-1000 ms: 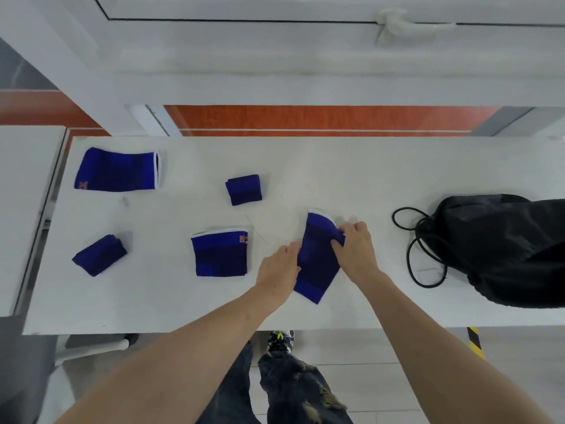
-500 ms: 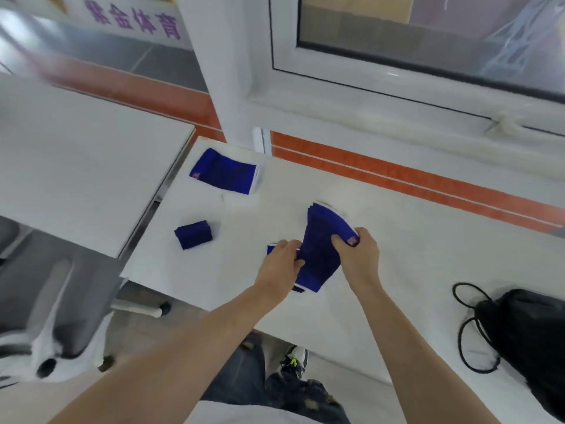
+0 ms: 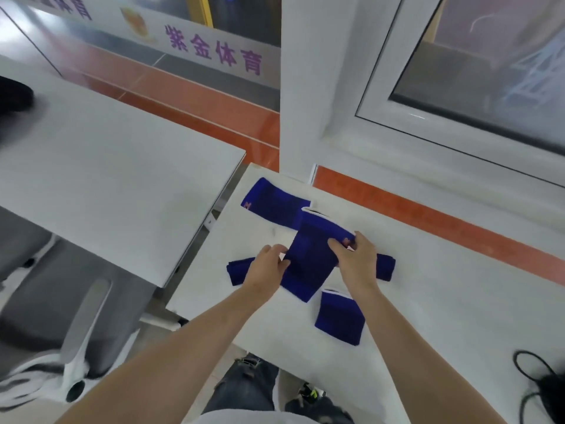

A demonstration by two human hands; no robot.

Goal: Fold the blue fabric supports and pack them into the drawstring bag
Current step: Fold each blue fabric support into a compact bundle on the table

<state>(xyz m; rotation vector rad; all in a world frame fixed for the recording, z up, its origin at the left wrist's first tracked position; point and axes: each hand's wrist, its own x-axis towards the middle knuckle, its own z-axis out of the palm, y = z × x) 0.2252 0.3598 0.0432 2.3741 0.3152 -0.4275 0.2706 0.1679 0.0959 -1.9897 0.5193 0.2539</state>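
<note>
**White table by the window, one support in both hands**

White table (image 3: 443, 307) under a window frame, with an orange stripe along the wall behind, carries the work. Fingers of the right hand (image 3: 356, 260) curl over the upper right edge of a blue fabric support (image 3: 308, 261), thumb beneath as far as can be told, pinching it near its small pink logo. Fingers of the left hand (image 3: 267, 267) are bent against the support's left edge, gripping it lightly; whether the thumb closes behind the cloth is hidden. The support is held tilted just above the table, white-trimmed end away from the person, lower end hanging toward them.

Around it lie four more. A flat support (image 3: 272, 200) sits at the far left corner. A folded one (image 3: 240, 269) is partly behind the left hand, and another folded one (image 3: 385, 266) shows beyond the right wrist. An unfolded one (image 3: 340, 319) lies near the front edge. The black drawstring bag (image 3: 547, 387) is well apart, at the lower right edge of view, only its cord and a corner showing.

To fold well, I would lay the held support flat first. Next bring the white-trimmed end onto the near end so the edges match, and press the crease with straight fingers. Elastic knit probably springs open, so keep a hand on it until it goes to the bag.
</note>
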